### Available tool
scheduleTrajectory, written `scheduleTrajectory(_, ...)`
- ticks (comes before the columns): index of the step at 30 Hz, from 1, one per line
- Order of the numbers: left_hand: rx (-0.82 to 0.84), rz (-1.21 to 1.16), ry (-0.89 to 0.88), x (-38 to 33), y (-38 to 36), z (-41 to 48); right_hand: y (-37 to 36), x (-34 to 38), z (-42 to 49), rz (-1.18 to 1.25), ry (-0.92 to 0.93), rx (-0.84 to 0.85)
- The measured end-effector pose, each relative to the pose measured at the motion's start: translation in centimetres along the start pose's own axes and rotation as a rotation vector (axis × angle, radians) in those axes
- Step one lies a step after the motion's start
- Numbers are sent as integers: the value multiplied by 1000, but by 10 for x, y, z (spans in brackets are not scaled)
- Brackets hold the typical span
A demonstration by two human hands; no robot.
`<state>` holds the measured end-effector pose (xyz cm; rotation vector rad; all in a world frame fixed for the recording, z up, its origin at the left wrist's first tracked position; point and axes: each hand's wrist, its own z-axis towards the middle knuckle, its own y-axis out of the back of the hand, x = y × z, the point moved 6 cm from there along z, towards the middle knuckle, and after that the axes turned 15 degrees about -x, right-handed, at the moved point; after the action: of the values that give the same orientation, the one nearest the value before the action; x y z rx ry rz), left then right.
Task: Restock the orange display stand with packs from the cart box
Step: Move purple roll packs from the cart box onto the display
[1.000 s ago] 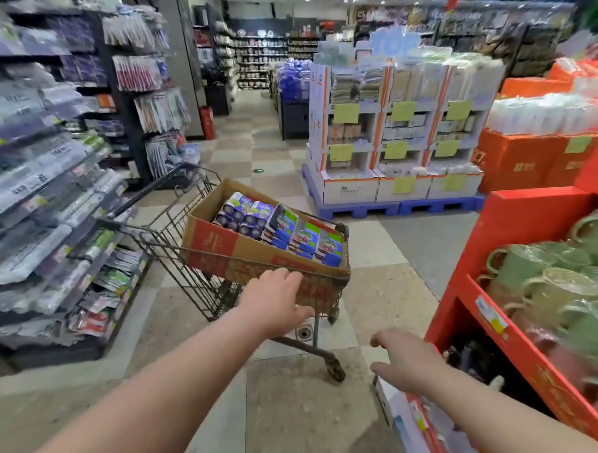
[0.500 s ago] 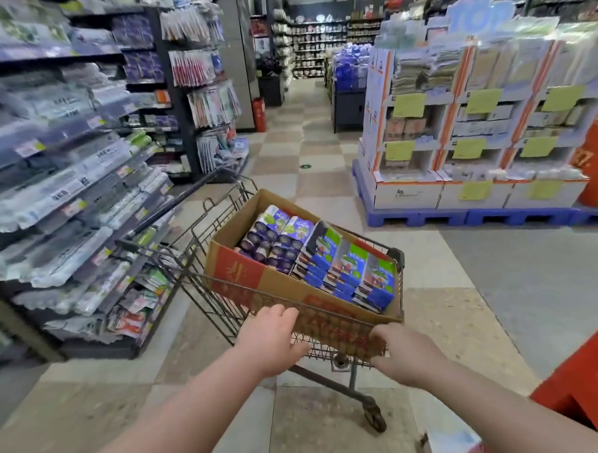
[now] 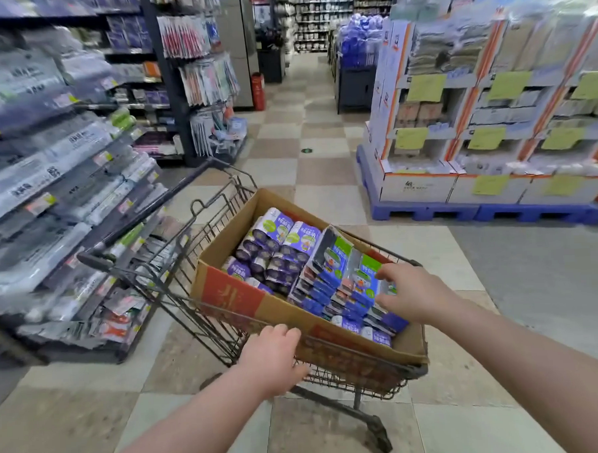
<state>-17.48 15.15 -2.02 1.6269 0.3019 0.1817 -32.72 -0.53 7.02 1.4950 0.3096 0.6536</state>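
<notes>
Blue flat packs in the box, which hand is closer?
Right. The right hand touches the blue flat packs; the left hand holds the near edge of the cart box, short of them.

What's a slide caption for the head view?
Right hand reaches onto blue packs in the cardboard box; left hand grips the cart at its near rim.

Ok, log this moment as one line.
left hand: grips box rim | right hand: on flat packs, grip unclear | cart: holds box

No legible text: print on packs (image 3: 330,259), red box (image 3: 232,294) panel, shelf tags (image 3: 39,203), yellow-green cards (image 3: 426,88) too blurred.
</notes>
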Motion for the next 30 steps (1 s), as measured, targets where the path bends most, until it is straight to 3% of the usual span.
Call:
scheduleTrajectory(7, 5, 1, -107, 47, 11, 83, -38, 13, 65, -10, -94, 54)
scheduleTrajectory(16, 47, 3, -200, 86, 5, 183, -129, -9, 83, -11, -290, 284)
scheduleTrajectory(23, 197, 68, -217, 77, -34, 233, -198, -50, 91, 19, -414, 497)
scheduleTrajectory(30, 451, 116, -82, 89, -102, 251, -285, -85, 99, 119, -483, 690)
